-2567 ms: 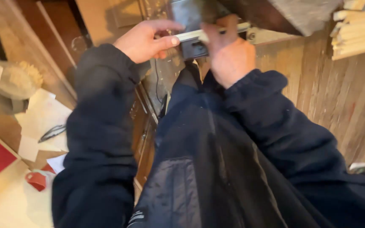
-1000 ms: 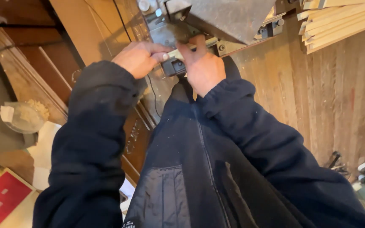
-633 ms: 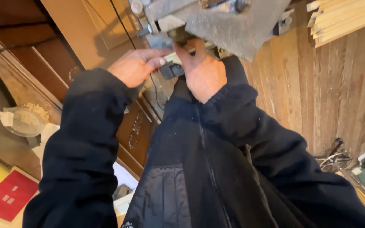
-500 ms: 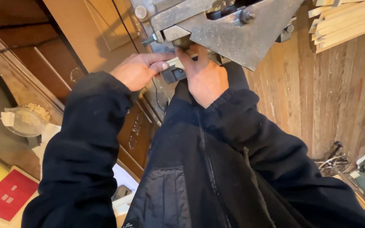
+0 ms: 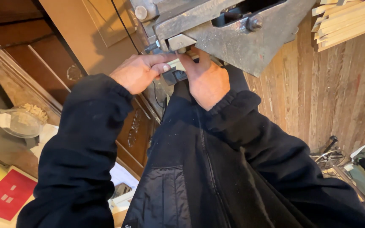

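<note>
Your left hand and right hand both pinch small pale piece; grey metal machine now closer (view moved up).

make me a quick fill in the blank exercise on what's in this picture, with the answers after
1. Both hands, the left hand and the right hand, hold a small pale piece just under a grey ____ machine part.
2. The sleeves on both arms are ____ in colour.
3. The stacked strips at the upper right are made of ____.
4. The flat square thing at the lower left is ____.

Missing words: metal; black; wood; red
</note>
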